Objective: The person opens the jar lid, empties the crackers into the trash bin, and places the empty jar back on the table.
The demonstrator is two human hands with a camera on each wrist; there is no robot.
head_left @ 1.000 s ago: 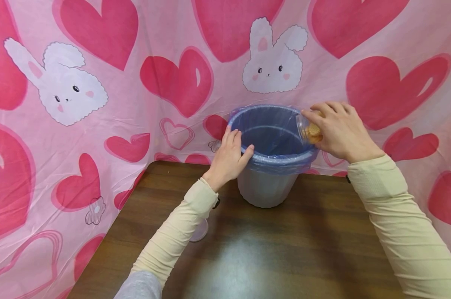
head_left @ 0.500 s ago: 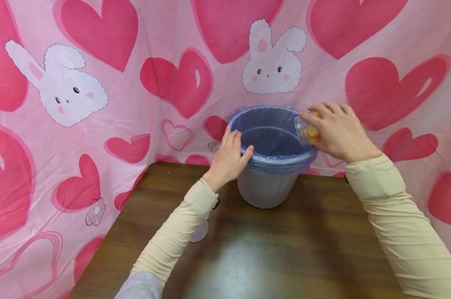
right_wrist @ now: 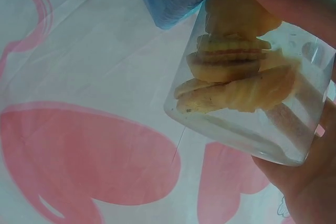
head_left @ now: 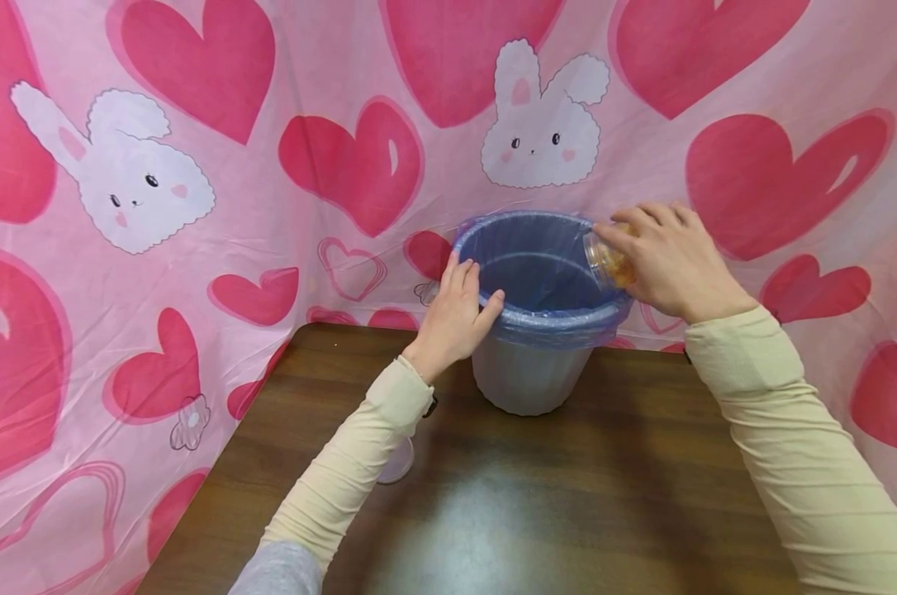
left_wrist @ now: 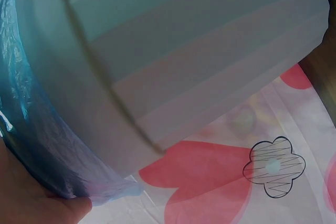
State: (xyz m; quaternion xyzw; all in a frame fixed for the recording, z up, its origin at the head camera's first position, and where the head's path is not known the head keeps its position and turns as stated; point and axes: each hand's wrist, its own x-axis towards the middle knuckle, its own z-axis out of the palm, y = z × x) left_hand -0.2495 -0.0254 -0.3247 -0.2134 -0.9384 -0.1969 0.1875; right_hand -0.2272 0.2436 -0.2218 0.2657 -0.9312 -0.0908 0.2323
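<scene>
My right hand (head_left: 675, 260) grips a clear plastic jar (head_left: 600, 258), tipped on its side with its mouth over the inside of the bin. Yellow-brown, ridged slices (right_wrist: 236, 77) are piled in the jar, their exact kind unclear. A pale trash bin (head_left: 533, 372) stands upright at the far side of the table, lined with a blue plastic bag (head_left: 567, 321) folded over its rim. On the bin's left, my left hand (head_left: 452, 318) holds the bagged rim, fingers along the outer side and thumb at the near edge. The left wrist view shows part of this hand against the bag.
A round, translucent lid (head_left: 396, 461) lies on the brown wooden table (head_left: 567, 512), partly behind the left forearm. Pink cloth (head_left: 367, 49) with hearts and rabbits hangs close behind the bin and along the left table edge.
My right hand and the jar have shifted slightly left over the bin's rim, and the slices look blurred and moved within the jar. My left hand stays where it was.
</scene>
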